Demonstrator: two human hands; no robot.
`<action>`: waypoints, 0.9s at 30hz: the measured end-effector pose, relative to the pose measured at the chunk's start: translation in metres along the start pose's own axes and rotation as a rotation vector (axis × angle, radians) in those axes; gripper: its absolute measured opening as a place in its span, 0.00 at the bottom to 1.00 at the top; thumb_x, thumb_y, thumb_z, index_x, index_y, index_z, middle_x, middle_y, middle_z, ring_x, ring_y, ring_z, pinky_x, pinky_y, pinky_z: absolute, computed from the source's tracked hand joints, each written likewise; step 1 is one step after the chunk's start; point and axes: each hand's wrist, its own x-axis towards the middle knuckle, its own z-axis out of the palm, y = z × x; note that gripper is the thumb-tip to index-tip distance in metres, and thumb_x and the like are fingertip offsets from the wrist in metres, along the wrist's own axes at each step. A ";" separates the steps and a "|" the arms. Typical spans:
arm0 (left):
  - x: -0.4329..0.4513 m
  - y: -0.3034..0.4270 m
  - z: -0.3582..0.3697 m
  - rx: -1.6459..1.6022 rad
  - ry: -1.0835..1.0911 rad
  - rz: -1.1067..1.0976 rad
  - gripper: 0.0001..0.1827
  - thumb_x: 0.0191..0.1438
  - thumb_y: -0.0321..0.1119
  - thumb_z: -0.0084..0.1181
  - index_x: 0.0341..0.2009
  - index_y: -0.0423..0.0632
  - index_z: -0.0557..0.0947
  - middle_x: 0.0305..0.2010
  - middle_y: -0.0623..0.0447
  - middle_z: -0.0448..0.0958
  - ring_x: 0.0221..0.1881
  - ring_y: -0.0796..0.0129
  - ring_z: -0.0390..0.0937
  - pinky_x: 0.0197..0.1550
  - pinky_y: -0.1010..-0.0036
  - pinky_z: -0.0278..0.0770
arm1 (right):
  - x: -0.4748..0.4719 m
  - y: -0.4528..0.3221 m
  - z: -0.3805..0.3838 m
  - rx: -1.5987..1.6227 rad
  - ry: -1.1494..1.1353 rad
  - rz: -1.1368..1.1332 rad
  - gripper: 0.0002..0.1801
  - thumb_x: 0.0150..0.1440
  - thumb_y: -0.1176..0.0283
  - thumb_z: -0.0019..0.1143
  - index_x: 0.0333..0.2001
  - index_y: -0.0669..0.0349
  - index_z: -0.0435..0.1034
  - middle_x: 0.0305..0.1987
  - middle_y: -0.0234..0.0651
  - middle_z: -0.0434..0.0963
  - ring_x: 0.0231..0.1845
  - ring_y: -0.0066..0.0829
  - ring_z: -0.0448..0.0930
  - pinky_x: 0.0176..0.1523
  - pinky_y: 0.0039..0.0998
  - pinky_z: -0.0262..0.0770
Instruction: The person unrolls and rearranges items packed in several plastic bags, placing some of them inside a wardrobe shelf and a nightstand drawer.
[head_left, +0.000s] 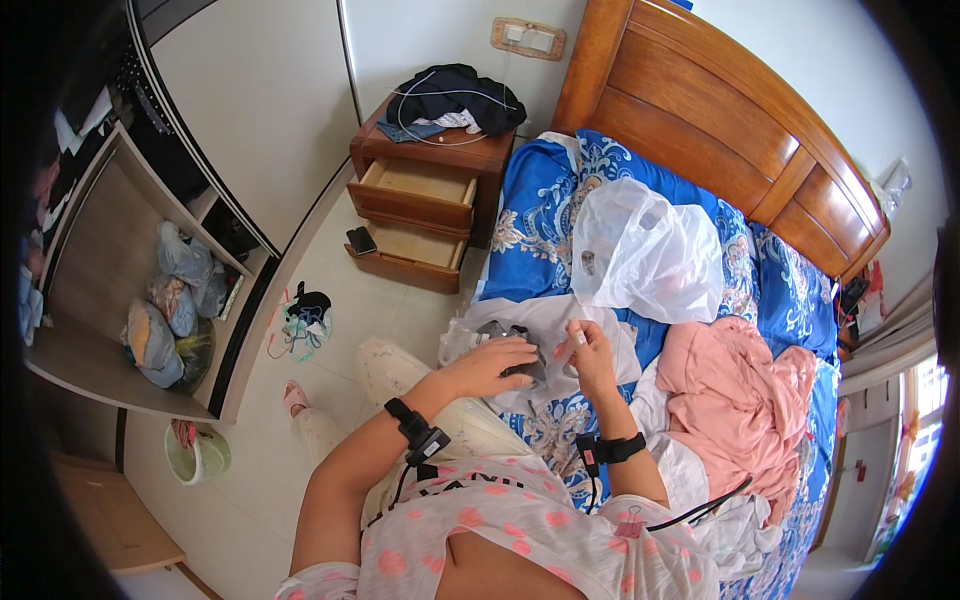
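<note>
A pale, thin plastic bag (551, 315) lies spread over my lap and the edge of the bed. My left hand (487, 365) rests on it, with a dark item (525, 367) between thumb and fingers; what that item is cannot be made out. More dark material (499, 328) shows beyond the fingers, beside crinkled clear plastic (461, 339). Just to the right, my right hand (590, 356) is raised above the bag, fingertips pinching part of the thin plastic. A fuller white plastic bag (649, 251) sits on the blue patterned bedding (536, 217) beyond my hands.
Pink cloth (735, 397) is heaped on the bed at right. Both drawers of a wooden nightstand (420, 195) are pulled out, a black phone-like object (361, 240) on the lower one. Cloth and straps (307, 319) lie on the floor. At left are an open wardrobe (112, 247) and a bucket (196, 454).
</note>
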 end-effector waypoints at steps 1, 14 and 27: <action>-0.001 0.000 0.000 0.090 -0.047 -0.060 0.22 0.56 0.42 0.49 0.54 0.50 0.73 0.62 0.48 0.63 0.65 0.59 0.56 0.64 0.54 0.50 | 0.000 -0.001 0.000 0.051 0.053 0.098 0.17 0.59 0.56 0.51 0.36 0.59 0.63 0.22 0.30 0.70 0.20 0.21 0.73 0.25 0.22 0.68; 0.035 -0.014 0.054 0.694 -0.263 -0.353 0.21 0.54 0.48 0.46 0.53 0.63 0.75 0.61 0.37 0.61 0.65 0.44 0.51 0.61 0.35 0.33 | -0.005 0.002 0.016 0.085 -0.208 0.051 0.12 0.59 0.69 0.50 0.45 0.58 0.62 0.21 0.27 0.67 0.15 0.18 0.63 0.20 0.19 0.55; -0.003 0.007 -0.013 0.063 0.036 -0.086 0.17 0.44 0.39 0.60 0.40 0.47 0.78 0.54 0.43 0.67 0.59 0.49 0.59 0.59 0.51 0.56 | 0.012 -0.004 0.029 -0.024 -0.173 -0.091 0.09 0.59 0.71 0.50 0.43 0.61 0.67 0.31 0.31 0.75 0.19 0.15 0.69 0.22 0.16 0.61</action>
